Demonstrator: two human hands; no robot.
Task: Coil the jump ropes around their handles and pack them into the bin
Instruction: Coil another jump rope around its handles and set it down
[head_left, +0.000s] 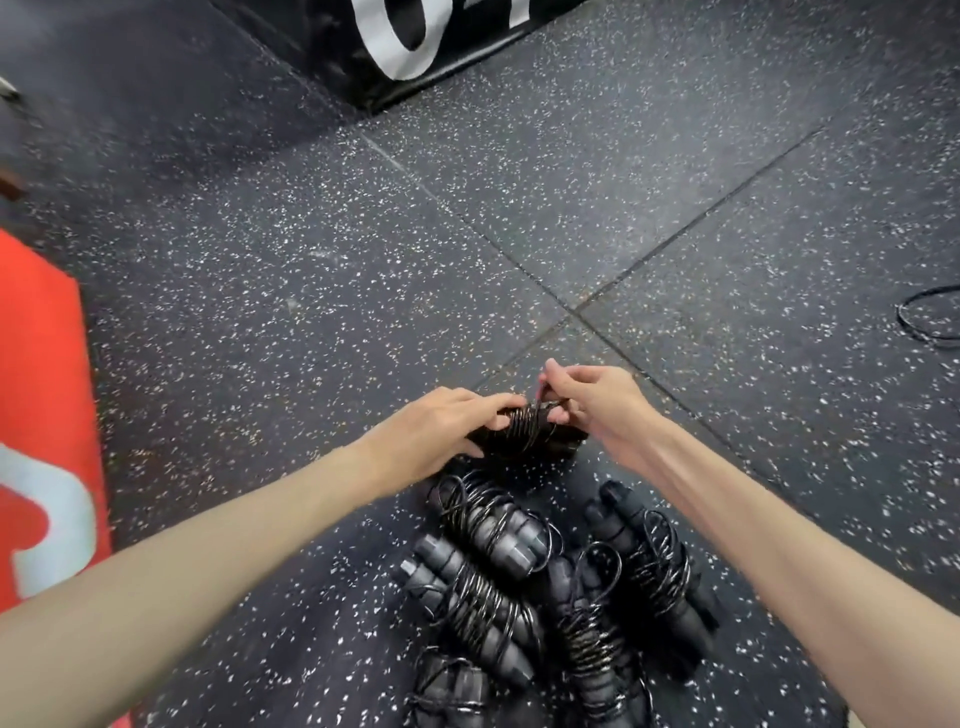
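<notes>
A black jump rope bundle (524, 434), its cord wound round the paired handles, is held just above the speckled floor. My left hand (441, 431) grips the bundle's left end. My right hand (592, 402) pinches the cord at the bundle's top right. Below my hands lie several coiled black jump ropes (545, 587) in a heap on the floor. No bin is in view.
A loose black rope loop (930, 317) lies at the right edge of the floor. A red padded box (47, 415) stands at the left. A black padded box with white lettering (395, 41) stands at the top.
</notes>
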